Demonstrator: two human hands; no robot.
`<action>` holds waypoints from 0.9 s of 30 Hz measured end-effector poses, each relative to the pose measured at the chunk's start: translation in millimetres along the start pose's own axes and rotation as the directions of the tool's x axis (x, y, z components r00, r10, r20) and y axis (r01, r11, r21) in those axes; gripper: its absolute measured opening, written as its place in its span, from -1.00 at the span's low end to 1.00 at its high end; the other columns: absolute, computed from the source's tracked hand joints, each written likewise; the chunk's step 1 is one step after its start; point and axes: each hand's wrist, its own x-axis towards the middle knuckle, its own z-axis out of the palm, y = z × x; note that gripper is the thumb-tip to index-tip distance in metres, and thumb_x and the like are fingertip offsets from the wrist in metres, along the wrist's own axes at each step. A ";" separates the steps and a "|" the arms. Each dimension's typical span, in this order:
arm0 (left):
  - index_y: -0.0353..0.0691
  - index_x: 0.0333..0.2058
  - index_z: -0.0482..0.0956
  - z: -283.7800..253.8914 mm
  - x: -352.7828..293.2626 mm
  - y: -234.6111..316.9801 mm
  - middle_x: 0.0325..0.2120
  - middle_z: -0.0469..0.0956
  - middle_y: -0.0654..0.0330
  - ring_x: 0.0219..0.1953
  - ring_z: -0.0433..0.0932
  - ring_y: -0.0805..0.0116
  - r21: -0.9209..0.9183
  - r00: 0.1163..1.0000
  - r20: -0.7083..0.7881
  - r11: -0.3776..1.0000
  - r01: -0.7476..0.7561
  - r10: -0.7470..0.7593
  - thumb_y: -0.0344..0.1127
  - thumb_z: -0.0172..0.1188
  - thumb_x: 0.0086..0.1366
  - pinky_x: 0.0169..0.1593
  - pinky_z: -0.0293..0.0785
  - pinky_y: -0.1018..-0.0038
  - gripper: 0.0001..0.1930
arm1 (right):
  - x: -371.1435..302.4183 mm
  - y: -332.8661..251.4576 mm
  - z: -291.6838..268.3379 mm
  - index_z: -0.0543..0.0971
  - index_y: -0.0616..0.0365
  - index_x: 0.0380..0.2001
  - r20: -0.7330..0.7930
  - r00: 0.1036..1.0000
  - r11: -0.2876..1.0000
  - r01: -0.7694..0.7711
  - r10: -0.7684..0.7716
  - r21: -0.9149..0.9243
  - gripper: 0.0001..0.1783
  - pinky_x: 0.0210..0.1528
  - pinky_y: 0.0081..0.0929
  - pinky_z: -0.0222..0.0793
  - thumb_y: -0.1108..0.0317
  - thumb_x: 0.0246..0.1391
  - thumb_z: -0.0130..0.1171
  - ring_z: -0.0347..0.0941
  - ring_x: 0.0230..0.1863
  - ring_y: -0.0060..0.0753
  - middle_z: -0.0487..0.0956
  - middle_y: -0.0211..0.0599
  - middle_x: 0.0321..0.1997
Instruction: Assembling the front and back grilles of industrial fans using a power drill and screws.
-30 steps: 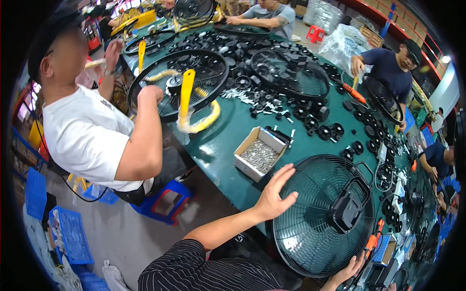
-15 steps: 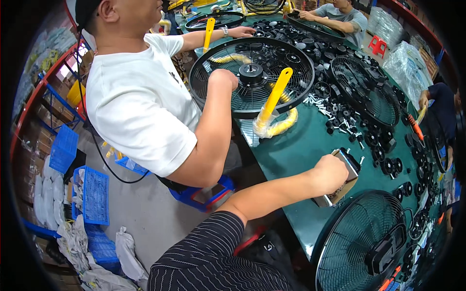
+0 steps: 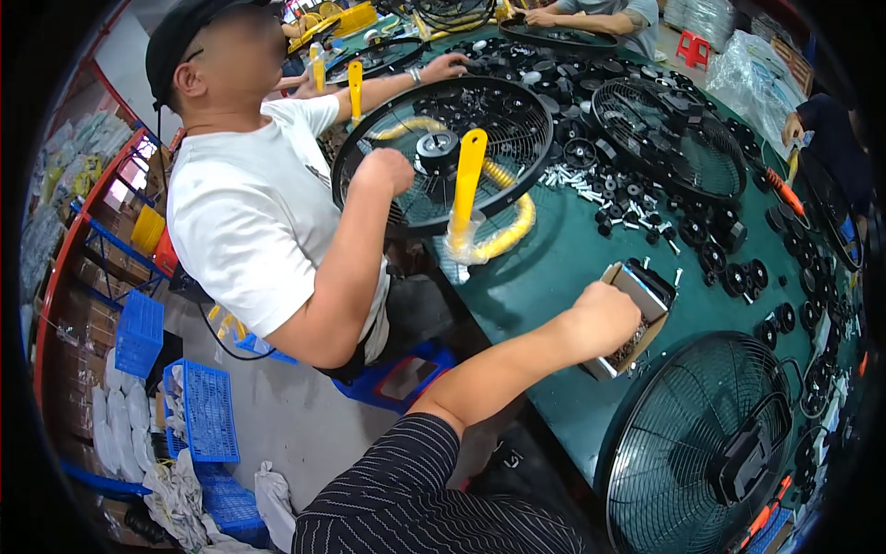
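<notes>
My left hand (image 3: pixel 604 321) is over a small open cardboard box (image 3: pixel 644 288) on the green table, back of the hand up. Its fingers curl down and are mostly hidden; what they hold, if anything, I cannot make out. Small brownish metal pieces, perhaps screws, lie in the box (image 3: pixel 631 351) beside the fingers. My left arm wears a black striped sleeve (image 3: pixel 388 480). Close to the box, on its near right, a black fan with a round wire guard (image 3: pixel 688 434) stands tilted at the table's edge. My right hand is not in view.
At the left, a co-worker in a white shirt (image 3: pixel 240 212) works at a round fan guard (image 3: pixel 498 198) with a yellow-handled stand part (image 3: pixel 468 175). Black knobs and white screws (image 3: pixel 577 185) litter the table. Another fan guard (image 3: pixel 669 138) lies beyond. Blue crates (image 3: pixel 208 406) stand on the floor.
The whole view has shifted, so the co-worker's fan sits further left. My left hand stays at the box and has shifted slightly toward its near left side, showing more of the contents.
</notes>
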 end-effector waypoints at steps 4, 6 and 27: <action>-0.21 -0.49 0.69 3.2 1.8 -3.2 -0.44 0.68 0.05 -0.33 0.69 0.10 -0.032 0.999 -0.040 0.999 0.014 -0.015 -0.44 0.20 0.03 -0.28 0.59 0.25 -0.90 | 12.6 -6.1 1.0 0.64 0.31 -0.18 0.428 0.904 0.985 0.053 0.022 -0.163 -0.68 -0.30 -0.32 0.52 0.27 0.09 0.29 0.61 -0.36 -0.11 0.66 -0.06 -0.40; -0.22 -0.49 0.69 2.7 2.5 -2.2 -0.45 0.68 0.04 -0.33 0.69 0.09 -0.032 1.000 -0.027 0.999 0.016 -0.017 -0.45 0.20 0.02 -0.28 0.58 0.25 -0.90 | 14.5 -3.7 4.6 0.63 0.30 -0.17 0.378 0.925 0.985 0.103 -0.043 -0.141 -0.65 -0.30 -0.31 0.53 0.24 0.07 0.31 0.61 -0.35 -0.09 0.66 -0.07 -0.38; -0.22 -0.49 0.67 2.0 -7.1 2.1 -0.46 0.66 0.07 -0.34 0.67 0.09 0.014 0.997 -0.068 1.000 0.021 -0.020 -0.47 0.21 0.01 -0.29 0.58 0.25 -0.92 | 23.4 23.4 4.5 0.59 0.25 -0.04 0.521 0.836 0.962 -0.027 0.171 -0.273 -0.35 -0.03 -0.19 0.48 0.08 -0.19 0.47 0.58 -0.10 -0.05 0.65 -0.06 -0.12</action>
